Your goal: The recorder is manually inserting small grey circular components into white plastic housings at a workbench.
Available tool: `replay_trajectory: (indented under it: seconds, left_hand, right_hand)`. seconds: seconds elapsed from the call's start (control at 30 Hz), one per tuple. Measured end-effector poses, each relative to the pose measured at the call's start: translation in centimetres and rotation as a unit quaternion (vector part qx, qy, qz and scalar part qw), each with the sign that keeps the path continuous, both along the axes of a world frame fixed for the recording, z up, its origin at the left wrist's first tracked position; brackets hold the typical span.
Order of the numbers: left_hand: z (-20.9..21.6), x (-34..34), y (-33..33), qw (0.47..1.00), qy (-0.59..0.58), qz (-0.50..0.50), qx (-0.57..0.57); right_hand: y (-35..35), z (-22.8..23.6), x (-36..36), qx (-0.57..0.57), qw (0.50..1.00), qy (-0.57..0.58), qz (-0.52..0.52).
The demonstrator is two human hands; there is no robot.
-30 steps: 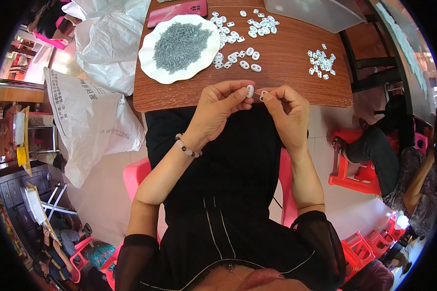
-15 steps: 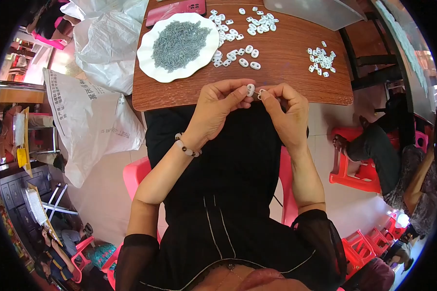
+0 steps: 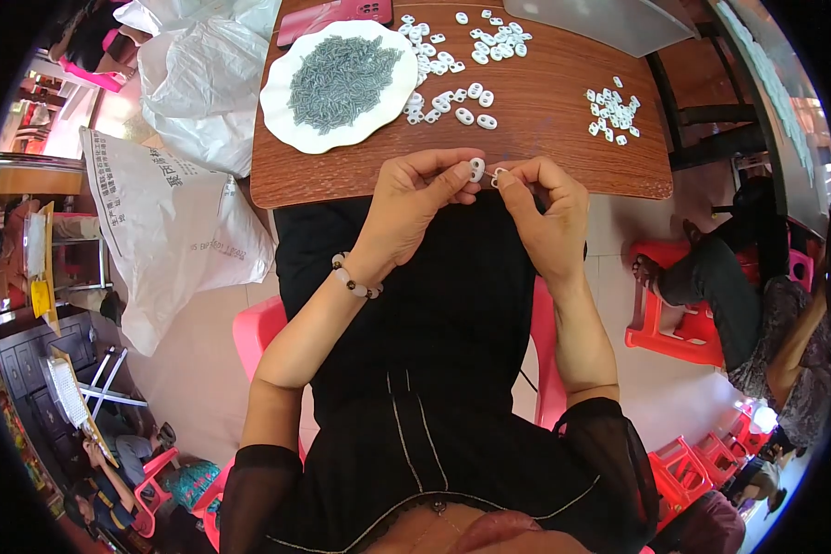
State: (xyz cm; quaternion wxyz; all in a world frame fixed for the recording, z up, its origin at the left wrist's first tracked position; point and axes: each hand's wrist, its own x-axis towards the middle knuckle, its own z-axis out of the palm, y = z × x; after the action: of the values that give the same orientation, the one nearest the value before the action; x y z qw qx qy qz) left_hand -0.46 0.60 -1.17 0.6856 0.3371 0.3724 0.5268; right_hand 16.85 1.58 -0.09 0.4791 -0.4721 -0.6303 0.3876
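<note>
Over the table's near edge, my left hand (image 3: pixel 425 198) is closed, its thumb and fingertips pinching a white oval piece with two holes (image 3: pixel 476 170). Just to the right, my right hand (image 3: pixel 547 210) pinches a small whitish looped piece (image 3: pixel 498 177) between thumb and forefinger; its exact kind is too small to tell. The two pieces are close together with a narrow gap between them. Beyond my hands lie several loose white two-hole ovals (image 3: pixel 487 122). A scalloped white plate (image 3: pixel 282 118) at the left holds a heap of tiny grey rod-shaped pieces (image 3: pixel 346 83).
The brown wooden table (image 3: pixel 545 152) also bears a pile of small white pieces (image 3: pixel 613 115) at right, a pink phone (image 3: pixel 332 20) and a translucent bin (image 3: pixel 609 28). White sacks (image 3: pixel 189 231) stand on the left. A person's foot rests by a red stool (image 3: pixel 674 323) at right.
</note>
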Motion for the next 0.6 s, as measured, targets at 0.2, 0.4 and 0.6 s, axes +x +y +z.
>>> replay_trajectory:
  seconds: [0.2,0.4,0.6]
  left_hand:
    - [-0.04,-0.11,-0.02,1.0,-0.001,-0.001,-0.004]
    - [-0.16,-0.12,-0.06,1.0,-0.003,-0.004,-0.007]
    - [-0.14,0.16,-0.19,1.0,0.014,-0.001,0.015]
  right_hand:
    - [-0.04,0.02,-0.05,-0.004,1.0,-0.003,0.002]
    - [-0.03,-0.12,-0.14,0.001,1.0,0.001,0.005]
    - [-0.04,-0.05,-0.37,0.016,1.0,-0.008,0.001]
